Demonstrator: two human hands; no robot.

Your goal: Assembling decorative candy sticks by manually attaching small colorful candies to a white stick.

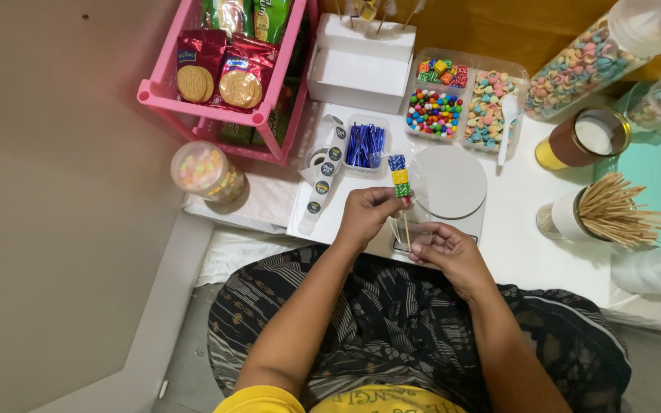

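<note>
- The left hand (365, 214) has its fingers clamped on a skewer (405, 218), held upright so the three candy cubes (399, 177) on it (blue, yellow, green from the top) stay stacked on its upper end.
- The right hand (447, 251) sits at 4 o'clock from the skewer, fingers curled together around what looks like a clear wrapper (421, 233); it is too transparent to be sure.
- Both hands work above a round white scale (447, 182) on the desk (525, 252), near the person's lap.
- Supplies ring the scale within reach: one tub of blue twist ties (365, 145) at 10 o'clock, one tray (464, 99) with three candy compartments at 12, one cup of spare sticks (610, 210) at 3.
- One sticker strip (323, 172) lies at 9 o'clock.
- Two biscuit packs (219, 73) stand on the pink rack (154, 93), well apart.
</note>
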